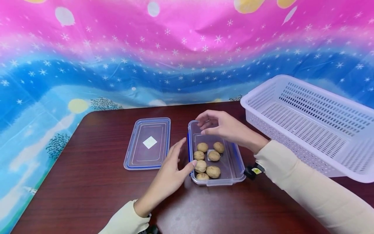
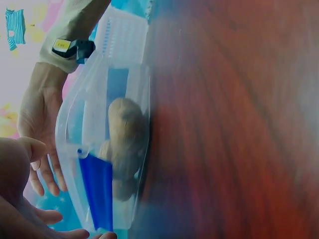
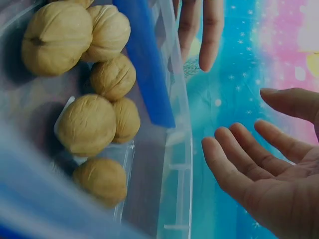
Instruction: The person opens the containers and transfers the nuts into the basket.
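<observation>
A clear plastic food container (image 1: 238,159) with blue side clips stands uncovered on the table. Several walnuts (image 1: 213,172) lie inside, mostly along its left side and front. My left hand (image 1: 170,175) is beside the container's left wall, thumb apart from the straight fingers, holding nothing. Whether it touches the wall I cannot tell. Over the far end of the container hovers my right hand (image 1: 223,125), its fingers loosely bent. In the right wrist view, the palm of the right hand (image 3: 269,174) is bare, above the rim and apart from the walnuts (image 3: 85,124).
Left of the container, a clear lid (image 1: 137,143) with a blue seal and a white diamond label lies flat on the dark wooden table (image 1: 96,162). A large white perforated basket (image 1: 263,130) stands at the right. Behind hangs a colourful snowflake-patterned cloth (image 1: 175,58).
</observation>
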Available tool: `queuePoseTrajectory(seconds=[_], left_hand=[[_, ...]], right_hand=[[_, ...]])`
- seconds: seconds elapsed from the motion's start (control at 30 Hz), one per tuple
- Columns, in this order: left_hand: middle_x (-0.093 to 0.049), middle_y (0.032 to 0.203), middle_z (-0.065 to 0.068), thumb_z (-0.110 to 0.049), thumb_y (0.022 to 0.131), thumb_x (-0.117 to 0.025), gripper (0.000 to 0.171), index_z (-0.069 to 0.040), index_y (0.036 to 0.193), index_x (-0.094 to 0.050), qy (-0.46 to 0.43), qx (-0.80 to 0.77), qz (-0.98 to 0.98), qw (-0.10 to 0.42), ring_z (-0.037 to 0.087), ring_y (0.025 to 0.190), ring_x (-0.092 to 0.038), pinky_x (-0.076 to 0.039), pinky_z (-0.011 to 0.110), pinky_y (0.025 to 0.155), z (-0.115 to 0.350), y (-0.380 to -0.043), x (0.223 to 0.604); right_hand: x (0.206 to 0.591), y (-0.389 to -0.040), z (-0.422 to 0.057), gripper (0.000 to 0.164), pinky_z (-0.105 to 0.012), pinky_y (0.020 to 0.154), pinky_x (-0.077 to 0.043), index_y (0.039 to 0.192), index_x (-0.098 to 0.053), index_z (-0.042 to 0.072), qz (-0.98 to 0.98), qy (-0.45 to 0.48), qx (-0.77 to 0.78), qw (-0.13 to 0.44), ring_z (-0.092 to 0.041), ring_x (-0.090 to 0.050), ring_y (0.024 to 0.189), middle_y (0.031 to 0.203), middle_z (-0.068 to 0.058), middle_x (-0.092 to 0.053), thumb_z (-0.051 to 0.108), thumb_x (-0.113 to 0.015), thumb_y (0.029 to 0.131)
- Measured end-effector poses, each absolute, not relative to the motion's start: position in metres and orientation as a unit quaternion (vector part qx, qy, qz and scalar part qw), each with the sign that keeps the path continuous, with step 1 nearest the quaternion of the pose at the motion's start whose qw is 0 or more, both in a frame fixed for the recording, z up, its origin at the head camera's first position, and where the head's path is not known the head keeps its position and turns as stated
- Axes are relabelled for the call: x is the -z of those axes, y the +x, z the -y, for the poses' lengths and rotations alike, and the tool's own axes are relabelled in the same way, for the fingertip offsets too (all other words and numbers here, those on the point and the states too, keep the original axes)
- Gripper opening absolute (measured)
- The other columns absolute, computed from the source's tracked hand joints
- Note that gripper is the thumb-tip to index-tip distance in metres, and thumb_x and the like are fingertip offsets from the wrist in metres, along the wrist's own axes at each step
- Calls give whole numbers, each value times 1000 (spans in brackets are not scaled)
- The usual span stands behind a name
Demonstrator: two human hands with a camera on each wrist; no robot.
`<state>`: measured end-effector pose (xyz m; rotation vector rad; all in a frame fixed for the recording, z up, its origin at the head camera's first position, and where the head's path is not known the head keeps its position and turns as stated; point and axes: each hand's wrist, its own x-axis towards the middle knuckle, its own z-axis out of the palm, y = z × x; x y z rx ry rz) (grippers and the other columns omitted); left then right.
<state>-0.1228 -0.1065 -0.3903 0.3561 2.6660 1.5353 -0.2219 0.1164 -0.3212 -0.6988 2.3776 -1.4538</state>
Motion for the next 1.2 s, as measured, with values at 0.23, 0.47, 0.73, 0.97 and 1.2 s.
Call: queuePoseTrajectory(seconds=[0.23,0.47,0.73,0.97,1.2], left_hand=[[-31,169,7,-37,96,-75,87,-20,167,-27,117,-516,-846,61,30,146,-46,-43,54,116,97,-116,396],[-26,173,4,-41,93,-77,92,-23,167,-25,118,-507,-850,79,28,157,-30,-29,61,123,91,-112,400],[-22,174,5,-40,90,-80,101,-26,169,-19,121,-522,-839,93,29,156,-30,-28,60,123,89,-110,402],[-17,175,6,-39,88,-82,108,-26,170,-12,120,-530,-833,104,30,158,-25,-25,60,125,87,-109,403],[-13,176,7,-37,87,-84,113,-20,170,-9,122,-539,-826,113,30,159,-22,-24,59,126,84,-109,401]], right_hand=[[325,-220,-128,42,-50,107,-53,136,-63,1,-829,-252,467,177,-38,-66,123,132,-23,-68,5,-71,95],[340,-223,-136,43,-47,102,-55,137,-62,-3,-830,-253,462,183,-39,-66,124,135,-25,-66,5,-70,95],[353,-224,-137,42,-49,102,-56,135,-62,-1,-835,-267,444,183,-36,-68,122,130,-23,-69,4,-71,94],[358,-226,-133,40,-49,103,-55,132,-64,-2,-833,-283,441,176,-37,-69,121,128,-23,-69,4,-71,94],[362,-228,-128,40,-53,106,-52,131,-65,-2,-844,-304,409,164,-36,-68,121,129,-22,-70,2,-71,92]])
